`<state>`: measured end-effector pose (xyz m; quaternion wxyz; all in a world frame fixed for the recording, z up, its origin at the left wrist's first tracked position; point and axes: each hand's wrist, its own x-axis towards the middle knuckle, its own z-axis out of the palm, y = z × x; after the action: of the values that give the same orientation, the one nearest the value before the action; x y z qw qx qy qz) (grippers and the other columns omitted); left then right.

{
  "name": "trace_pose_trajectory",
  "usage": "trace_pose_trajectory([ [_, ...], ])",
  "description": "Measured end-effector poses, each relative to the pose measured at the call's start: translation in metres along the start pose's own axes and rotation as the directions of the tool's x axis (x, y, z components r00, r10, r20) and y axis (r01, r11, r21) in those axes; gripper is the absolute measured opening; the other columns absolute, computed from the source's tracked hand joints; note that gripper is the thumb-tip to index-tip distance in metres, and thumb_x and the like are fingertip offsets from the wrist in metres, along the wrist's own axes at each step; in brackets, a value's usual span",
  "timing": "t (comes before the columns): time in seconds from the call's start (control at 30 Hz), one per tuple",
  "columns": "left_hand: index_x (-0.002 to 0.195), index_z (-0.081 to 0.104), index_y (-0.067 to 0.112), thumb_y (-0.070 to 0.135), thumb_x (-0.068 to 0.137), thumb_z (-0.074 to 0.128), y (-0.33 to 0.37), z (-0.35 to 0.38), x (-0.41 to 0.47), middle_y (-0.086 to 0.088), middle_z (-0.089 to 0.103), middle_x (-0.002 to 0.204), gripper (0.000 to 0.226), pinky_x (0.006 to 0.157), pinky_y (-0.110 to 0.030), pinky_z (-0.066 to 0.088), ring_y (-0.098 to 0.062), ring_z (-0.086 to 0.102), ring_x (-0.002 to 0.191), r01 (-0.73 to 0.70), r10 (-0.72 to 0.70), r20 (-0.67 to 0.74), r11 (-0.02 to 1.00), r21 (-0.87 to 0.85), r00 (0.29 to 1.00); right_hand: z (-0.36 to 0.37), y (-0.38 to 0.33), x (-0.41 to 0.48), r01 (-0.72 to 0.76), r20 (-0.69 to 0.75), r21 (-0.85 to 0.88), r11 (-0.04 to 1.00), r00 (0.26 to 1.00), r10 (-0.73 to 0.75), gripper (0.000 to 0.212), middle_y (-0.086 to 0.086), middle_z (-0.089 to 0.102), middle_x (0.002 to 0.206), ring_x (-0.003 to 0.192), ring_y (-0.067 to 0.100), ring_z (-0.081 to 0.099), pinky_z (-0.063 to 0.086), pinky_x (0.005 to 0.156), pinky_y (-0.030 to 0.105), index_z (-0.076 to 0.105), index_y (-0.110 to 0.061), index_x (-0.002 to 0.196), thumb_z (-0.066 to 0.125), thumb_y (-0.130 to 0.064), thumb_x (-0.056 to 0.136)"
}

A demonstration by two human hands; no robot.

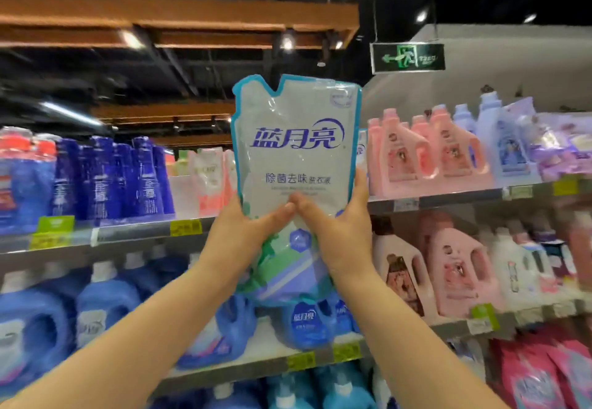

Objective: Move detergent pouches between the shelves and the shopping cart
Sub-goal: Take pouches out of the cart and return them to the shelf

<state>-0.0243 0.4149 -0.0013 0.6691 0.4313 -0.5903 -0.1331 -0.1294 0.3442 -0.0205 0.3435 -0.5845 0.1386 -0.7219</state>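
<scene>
A store aisle runs under a dark ceiling crossed by wooden beams (pixel 160 14), with a green exit sign (pixel 407 57) hanging at the upper right. Grey metal shelves (pixel 134 232) fill the wall ahead in tiers, and yellow and green price tags (pixel 185 227) are clipped along their front edges. On the top tier stand dark blue bottles (pixel 112 178) at the left, white-and-pink pouches (pixel 208 181) near the middle, then pink jugs (pixel 416 152) and lilac bottles (pixel 499 139) to the right. The tier below carries blue jugs (pixel 105 306) on the left and more pale pink jugs (pixel 455 274) on the right; magenta packs (pixel 538 376) sit lower at the right corner. The labels on the shelved goods are too blurred to read. In front of the top tier, the detergent pouch (pixel 294 152) is held upright in the air, white with a blue border and blue lettering, its notched top edge uppermost. The left hand (pixel 243 232) and the right hand (pixel 339 232) each grip one side of its lower half, thumbs pressed on the front and meeting near the centre, fingers wrapped behind.
</scene>
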Motion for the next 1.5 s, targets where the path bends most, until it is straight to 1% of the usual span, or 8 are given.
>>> trace_pose_trajectory([
  [0.43, 0.126, 0.052, 0.014, 0.025, 0.057, 0.080, -0.098, -0.068, 0.235, -0.007, 0.063, 0.123, 0.076, 0.080, -0.040, 0.057, -0.022, 0.066, 0.100, 0.217, -0.224, -0.055, 0.971, -0.102, 0.973, 0.132, 0.149, 0.201, 0.094, 0.236, -0.003, 0.996, 0.967, -0.091, 0.104, -0.011, 0.063, 0.117, 0.105, 0.013, 0.062, 0.051, 0.092, 0.043, 0.025, -0.031, 0.141, 0.072, -0.060, 0.053],
  [0.57, 0.108, 0.062, 0.018, 0.017, 0.083, 0.060, -0.123, -0.077, 0.277, -0.002, 0.074, 0.087, 0.026, 0.060, -0.029, 0.059, -0.015, 0.071, 0.071, 0.226, -0.229, -0.004, 0.965, -0.135, 0.974, 0.158, 0.187, 0.239, 0.116, 0.286, -0.028, 0.993, 0.953, -0.103, 0.092, -0.007, 0.061, 0.119, 0.106, 0.015, 0.061, 0.050, 0.093, 0.044, 0.025, -0.029, 0.140, 0.077, -0.046, 0.066],
  [0.7, 0.123, 0.052, 0.016, 0.020, 0.065, 0.070, -0.159, -0.086, 0.315, -0.009, 0.070, 0.105, 0.061, 0.053, -0.031, 0.058, -0.017, 0.072, 0.073, 0.212, -0.220, -0.035, 0.964, -0.161, 0.975, 0.177, 0.222, 0.264, 0.120, 0.291, -0.088, 0.989, 0.952, -0.090, 0.087, -0.006, 0.060, 0.119, 0.106, 0.016, 0.061, 0.050, 0.093, 0.045, 0.027, -0.028, 0.138, 0.077, -0.043, 0.069],
  [0.8, 0.112, 0.062, 0.016, 0.020, 0.070, 0.067, -0.188, -0.084, 0.340, -0.007, 0.071, 0.100, 0.042, 0.066, -0.030, 0.059, -0.017, 0.071, 0.073, 0.250, -0.249, 0.027, 0.956, -0.154, 0.968, 0.181, 0.249, 0.280, 0.085, 0.284, -0.159, 0.984, 0.958, -0.037, 0.091, -0.003, 0.059, 0.124, 0.110, 0.017, 0.059, 0.047, 0.098, 0.043, 0.024, -0.023, 0.141, 0.078, -0.040, 0.070],
  [0.9, 0.093, 0.064, 0.016, 0.019, 0.080, 0.066, -0.216, -0.077, 0.364, -0.002, 0.073, 0.072, 0.013, 0.055, -0.027, 0.058, -0.015, 0.070, 0.059, 0.296, -0.293, 0.041, 0.947, -0.129, 0.955, 0.177, 0.270, 0.297, 0.035, 0.276, -0.233, 0.972, 0.961, 0.031, 0.095, 0.000, 0.057, 0.128, 0.113, 0.019, 0.058, 0.045, 0.101, 0.040, 0.021, -0.020, 0.144, 0.078, -0.039, 0.070],
  [1.13, 0.108, 0.064, 0.011, 0.019, 0.063, 0.081, -0.283, -0.066, 0.402, -0.010, 0.074, 0.091, 0.049, 0.067, -0.032, 0.058, -0.025, 0.072, 0.080, 0.270, -0.252, 0.192, 0.960, -0.071, 0.948, 0.161, 0.317, 0.322, 0.003, 0.370, -0.413, 0.911, 0.914, 0.165, 0.084, -0.007, 0.050, 0.131, 0.119, 0.014, 0.052, 0.039, 0.105, 0.030, 0.014, -0.019, 0.142, 0.071, -0.030, 0.081],
  [1.33, 0.134, 0.040, 0.022, 0.065, 0.050, 0.074, -0.303, -0.055, 0.424, -0.010, 0.063, 0.116, 0.101, 0.082, -0.046, 0.054, -0.033, 0.063, 0.101, 0.361, -0.371, -0.009, 0.897, 0.256, 0.928, 0.159, 0.325, 0.338, 0.006, 0.306, -0.753, 0.658, 0.889, 0.341, 0.108, 0.004, 0.025, 0.153, 0.132, 0.027, 0.041, 0.037, 0.106, 0.041, -0.020, -0.027, 0.146, 0.058, -0.061, 0.080],
  [1.5, 0.135, 0.029, 0.014, 0.053, 0.055, 0.078, -0.304, -0.052, 0.437, -0.013, 0.053, 0.123, 0.101, 0.087, -0.044, 0.048, -0.033, 0.056, 0.107, 0.411, -0.406, -0.107, 0.803, 0.431, 0.907, 0.152, 0.323, 0.340, 0.154, 0.364, -0.874, 0.461, 0.837, 0.410, 0.078, 0.010, 0.030, 0.145, 0.124, 0.033, 0.045, 0.040, 0.098, 0.038, 0.006, -0.028, 0.149, 0.049, -0.054, 0.089],
])
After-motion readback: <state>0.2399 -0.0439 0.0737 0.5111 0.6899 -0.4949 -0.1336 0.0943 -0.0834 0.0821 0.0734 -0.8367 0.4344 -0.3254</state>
